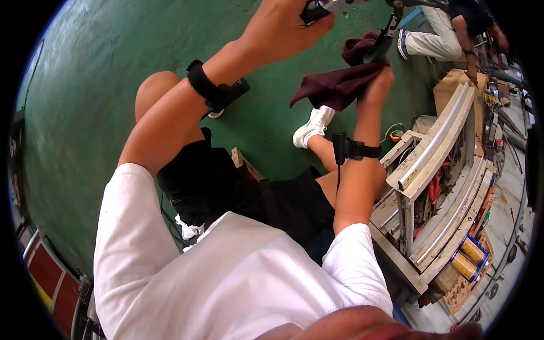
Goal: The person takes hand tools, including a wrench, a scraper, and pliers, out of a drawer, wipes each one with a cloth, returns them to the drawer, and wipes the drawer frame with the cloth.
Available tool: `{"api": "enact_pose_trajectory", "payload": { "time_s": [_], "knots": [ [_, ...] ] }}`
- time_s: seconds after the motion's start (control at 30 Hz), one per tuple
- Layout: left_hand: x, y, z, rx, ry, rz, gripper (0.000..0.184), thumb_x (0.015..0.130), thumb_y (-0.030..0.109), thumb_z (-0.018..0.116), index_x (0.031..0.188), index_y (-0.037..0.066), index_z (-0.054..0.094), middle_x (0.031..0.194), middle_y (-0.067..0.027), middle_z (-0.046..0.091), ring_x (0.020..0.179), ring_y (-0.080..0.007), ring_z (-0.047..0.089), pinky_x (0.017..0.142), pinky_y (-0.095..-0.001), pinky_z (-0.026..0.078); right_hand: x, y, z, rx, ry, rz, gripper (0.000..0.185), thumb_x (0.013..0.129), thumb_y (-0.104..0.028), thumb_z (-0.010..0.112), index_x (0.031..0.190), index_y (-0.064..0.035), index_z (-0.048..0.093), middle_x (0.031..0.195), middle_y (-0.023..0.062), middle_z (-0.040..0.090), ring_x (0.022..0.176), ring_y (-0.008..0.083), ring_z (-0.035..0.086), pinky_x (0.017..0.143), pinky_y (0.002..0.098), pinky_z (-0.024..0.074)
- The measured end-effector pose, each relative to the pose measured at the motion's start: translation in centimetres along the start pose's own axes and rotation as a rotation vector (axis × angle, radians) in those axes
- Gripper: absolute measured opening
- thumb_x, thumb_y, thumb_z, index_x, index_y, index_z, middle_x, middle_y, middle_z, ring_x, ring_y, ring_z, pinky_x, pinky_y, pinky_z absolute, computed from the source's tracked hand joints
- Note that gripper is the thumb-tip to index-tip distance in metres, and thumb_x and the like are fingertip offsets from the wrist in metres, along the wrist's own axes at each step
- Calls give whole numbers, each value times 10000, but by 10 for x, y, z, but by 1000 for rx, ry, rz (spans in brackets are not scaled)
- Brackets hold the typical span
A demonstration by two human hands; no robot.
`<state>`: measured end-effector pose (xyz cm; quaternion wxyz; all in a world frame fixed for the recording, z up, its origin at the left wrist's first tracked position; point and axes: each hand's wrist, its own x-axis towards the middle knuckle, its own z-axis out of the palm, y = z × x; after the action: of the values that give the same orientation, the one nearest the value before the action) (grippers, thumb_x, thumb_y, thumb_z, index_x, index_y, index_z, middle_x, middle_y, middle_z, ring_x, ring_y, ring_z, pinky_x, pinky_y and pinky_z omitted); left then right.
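Observation:
My left hand (279, 33) is closed around the black and silver end of a metal part at the top edge, most of which lies beyond the view. My right hand (381, 86) grips a dark maroon cloth (340, 85). The cloth is bunched against a black curved piece (388, 37) that hangs down from the same area. One loose corner of it droops to the left above my white shoe (314, 126). Its folds hide some of the right fingers.
To the right stands a pale framed rack (436, 141) with curved rails and tools inside. Yellow cans (464, 265) lie near a cluttered bench. Another person (436, 37) is at the upper right. Green floor (113, 68) spreads left; a red panel (48, 272) stands lower left.

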<state>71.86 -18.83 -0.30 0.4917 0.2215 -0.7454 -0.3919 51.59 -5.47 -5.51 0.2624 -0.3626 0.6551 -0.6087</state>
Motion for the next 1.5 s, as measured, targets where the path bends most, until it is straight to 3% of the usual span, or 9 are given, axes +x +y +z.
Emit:
{"api": "enact_pose_trajectory", "payload": {
  "time_s": [0.1, 0.17, 0.33, 0.5, 0.77, 1.03, 1.23, 1.33, 1.5],
  "knots": [
    [1, 2, 2, -23, -14, 33, 245, 826, 107, 693, 975, 34, 513, 647, -173, 565, 547, -321, 562, 542, -393, 448, -3, -11, 10, 383, 87, 82, 507, 1003, -386, 363, 1340, -37, 509, 1216, 133, 619, 1016, 246, 640, 880, 352, 512],
    [4, 15, -1, -57, -152, -321, 229, 853, 139, 669, 967, 16, 513, 653, -175, 585, 558, -293, 578, 554, -399, 458, -7, -19, 3, 446, 178, 120, 540, 994, -442, 366, 1324, -43, 520, 1180, 133, 635, 980, 245, 648, 836, 349, 524],
    [4, -3, 4, -30, -173, -428, 230, 876, 175, 627, 950, -12, 515, 665, -182, 606, 586, -257, 597, 571, -401, 469, -22, -29, 5, 493, -124, 253, 627, 958, -590, 426, 1288, -69, 538, 1078, 110, 658, 820, 213, 661, 678, 341, 544],
    [-4, -9, 11, -75, -149, -417, 237, 869, 174, 623, 939, -38, 545, 685, -173, 628, 610, -240, 605, 591, -383, 485, -31, -25, 45, 414, -14, 275, 184, 913, -212, 679, 996, -49, 680, 910, 14, 686, 813, 110, 643, 680, 269, 523],
    [14, -7, -9, -49, -253, -411, 229, 846, 163, 672, 935, -33, 594, 716, -143, 663, 644, -172, 612, 595, -351, 492, -24, -49, 21, 270, -113, 224, 130, 893, -129, 695, 956, -24, 653, 853, 35, 679, 761, 115, 646, 673, 268, 531],
    [8, -10, 9, 20, -271, -355, 278, 842, 230, 672, 935, -16, 584, 682, -145, 630, 605, -192, 588, 582, -360, 482, -32, -36, 38, 262, -117, -38, 397, 908, -52, 675, 1273, -51, 519, 1018, 65, 660, 809, 143, 643, 688, 270, 536],
    [19, -5, 5, -95, -496, -759, 346, 862, 320, 639, 797, -19, 618, 669, -61, 611, 619, -207, 611, 575, -362, 493, -28, -27, 42, 231, 24, -97, 272, 955, -158, 645, 1156, 23, 627, 988, 38, 679, 853, 88, 606, 723, 253, 502],
    [8, -18, 12, -343, -557, -702, 536, 899, 446, 664, 1147, -18, 564, 916, -85, 650, 838, -158, 645, 731, -303, 552, -25, -30, 42, 152, 147, -96, 358, 1010, -277, 555, 964, 50, 694, 916, 45, 710, 786, 91, 610, 681, 258, 483],
    [-4, -24, 24, -541, -410, -617, 388, 968, 292, 588, 1199, -20, 573, 1087, -139, 692, 1012, -218, 678, 831, -353, 588, -20, -30, 36, -173, 302, -102, 435, 1007, -333, 554, 839, 36, 713, 718, 29, 672, 641, 117, 619, 626, 268, 497]
  ]
}}
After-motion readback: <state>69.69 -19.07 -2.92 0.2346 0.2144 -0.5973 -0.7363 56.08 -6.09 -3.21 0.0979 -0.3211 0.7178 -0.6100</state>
